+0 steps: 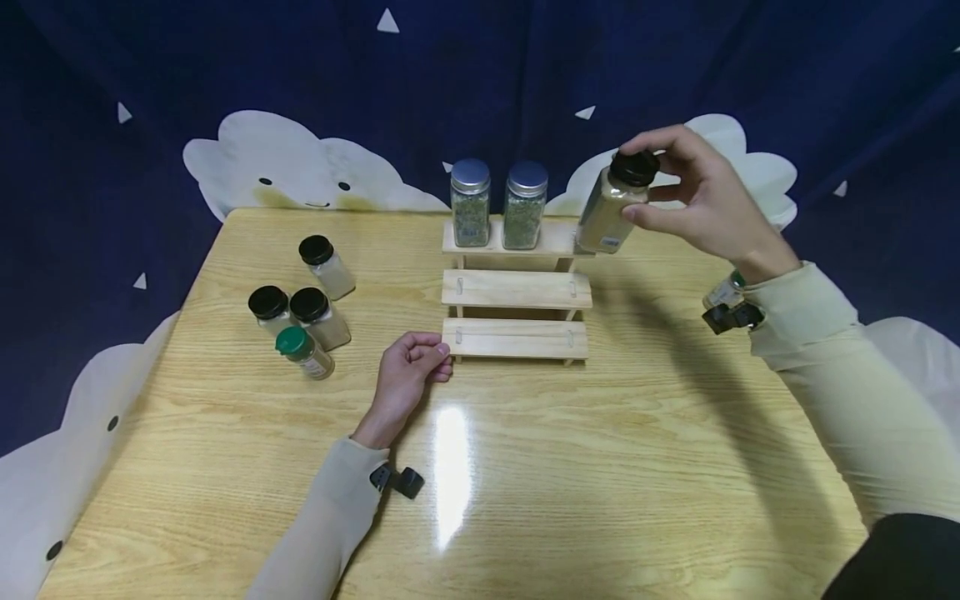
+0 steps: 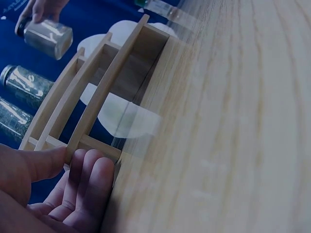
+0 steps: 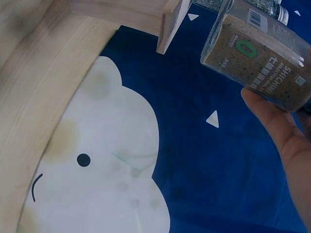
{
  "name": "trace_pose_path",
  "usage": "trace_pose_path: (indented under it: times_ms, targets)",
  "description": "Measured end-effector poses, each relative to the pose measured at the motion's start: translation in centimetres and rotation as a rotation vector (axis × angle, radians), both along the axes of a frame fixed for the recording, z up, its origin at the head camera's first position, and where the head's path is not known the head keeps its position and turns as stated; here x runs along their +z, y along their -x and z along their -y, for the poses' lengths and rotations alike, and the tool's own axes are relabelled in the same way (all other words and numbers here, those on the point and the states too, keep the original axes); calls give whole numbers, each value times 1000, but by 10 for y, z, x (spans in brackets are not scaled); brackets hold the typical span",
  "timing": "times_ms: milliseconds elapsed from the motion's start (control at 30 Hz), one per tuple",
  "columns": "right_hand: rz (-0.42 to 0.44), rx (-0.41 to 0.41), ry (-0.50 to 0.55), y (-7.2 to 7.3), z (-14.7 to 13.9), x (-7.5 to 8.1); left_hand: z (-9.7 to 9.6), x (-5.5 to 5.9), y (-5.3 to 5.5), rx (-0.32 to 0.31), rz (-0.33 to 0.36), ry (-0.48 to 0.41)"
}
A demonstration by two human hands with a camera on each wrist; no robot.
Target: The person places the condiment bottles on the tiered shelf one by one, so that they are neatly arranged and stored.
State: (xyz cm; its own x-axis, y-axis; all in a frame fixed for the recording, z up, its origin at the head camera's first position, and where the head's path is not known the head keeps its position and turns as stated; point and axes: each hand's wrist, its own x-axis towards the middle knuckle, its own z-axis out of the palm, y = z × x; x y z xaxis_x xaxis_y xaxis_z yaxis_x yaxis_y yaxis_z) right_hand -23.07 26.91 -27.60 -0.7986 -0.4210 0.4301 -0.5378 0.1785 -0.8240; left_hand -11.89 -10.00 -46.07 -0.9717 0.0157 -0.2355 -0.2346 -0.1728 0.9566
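Note:
My right hand (image 1: 693, 187) grips a spice jar (image 1: 609, 218) by its black lid, thumb on the near side. The jar is tilted at the right end of the top tier of a wooden spice rack (image 1: 517, 289). Brown powder and a printed label with a barcode show on that jar (image 3: 260, 58) in the right wrist view. My left hand (image 1: 405, 375) pinches the left end of the rack's lowest tier; in the left wrist view its thumb lies at the board's edge, fingers curled below. Two silver-lidded jars of green herbs (image 1: 470, 208) stand on the top tier.
Left on the table (image 1: 600, 467) are black-lidded jars (image 1: 327, 268) and a smaller green-lidded jar (image 1: 307, 354). Another small green-capped jar (image 1: 723, 292) stands at the right, partly behind my right sleeve. A dark blue cloth (image 1: 465, 75) with white clouds hangs behind the table.

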Motion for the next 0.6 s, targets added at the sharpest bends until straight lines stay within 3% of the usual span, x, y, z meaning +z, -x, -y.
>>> trace_pose_path:
  times_ms: [400,600]
  targets:
    - [26,-43,-131,11,16,-2,2,0,0,-13,-20,-7]
    - [42,-9,-102,16,21,-3,2,1,-1,-15,-22,0]
